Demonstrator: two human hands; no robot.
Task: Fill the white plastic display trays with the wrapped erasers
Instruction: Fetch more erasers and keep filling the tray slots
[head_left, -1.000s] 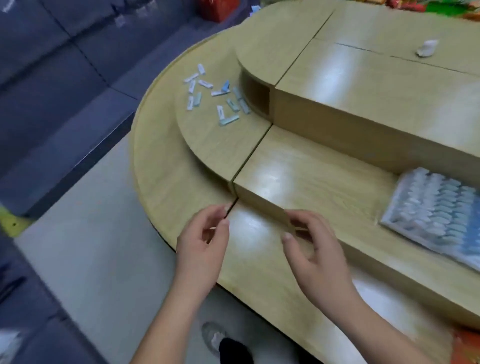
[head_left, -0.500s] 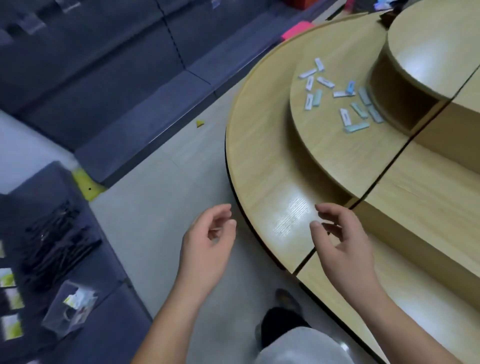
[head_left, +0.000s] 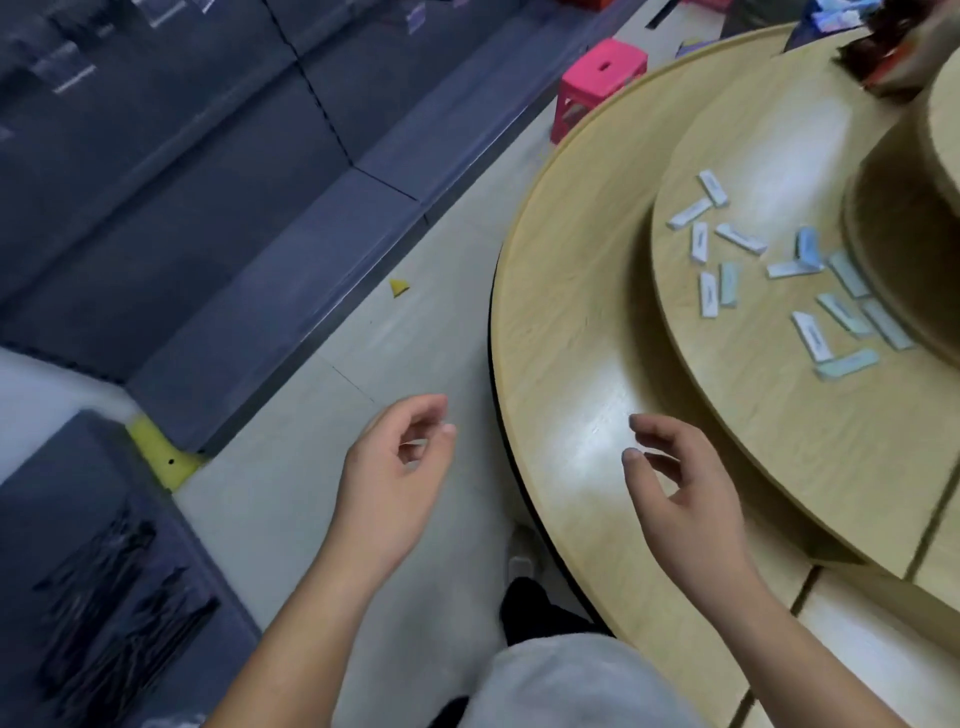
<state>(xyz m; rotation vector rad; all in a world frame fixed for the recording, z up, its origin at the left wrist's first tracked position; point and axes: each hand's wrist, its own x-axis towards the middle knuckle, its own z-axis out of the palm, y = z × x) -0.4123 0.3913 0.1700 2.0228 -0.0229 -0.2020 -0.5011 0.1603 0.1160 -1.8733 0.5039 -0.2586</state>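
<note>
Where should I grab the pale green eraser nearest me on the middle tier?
Pinch the pale green eraser across its long edges at mid-length, from above with the right hand: it lies flat, and a white eraser crowds its left end.

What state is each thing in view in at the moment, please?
Left hand, loosely curled, empty, over the floor.
Right hand, loosely curled, empty, above the table's lowest tier.
Wrapped erasers, loose, scattered flat on the middle tier.
Pink stool, upright on the floor.
</note>
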